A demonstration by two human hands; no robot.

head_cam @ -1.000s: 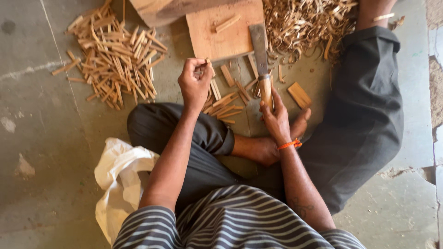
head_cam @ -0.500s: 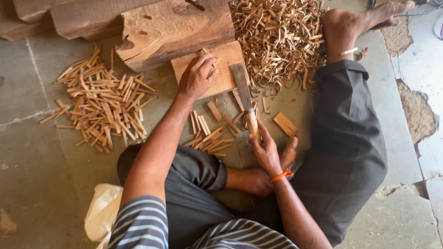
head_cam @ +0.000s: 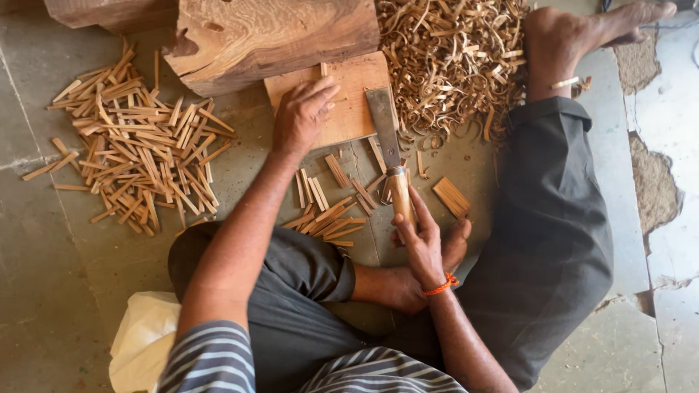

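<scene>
The left hand (head_cam: 302,113) rests on a flat wooden board (head_cam: 349,102), fingers pinched around a thin wood stick (head_cam: 323,70) that stands upright on it. The right hand (head_cam: 426,244) is closed around the wooden handle of a broad-bladed chisel (head_cam: 389,156), whose blade lies across the board's right edge. Short cut sticks (head_cam: 328,211) lie on the floor between the hands (a larger pile of sticks (head_cam: 138,145) sits well to the left). Curled shavings (head_cam: 451,58) heap beside the board, and a big log (head_cam: 269,36) lies just behind it.
</scene>
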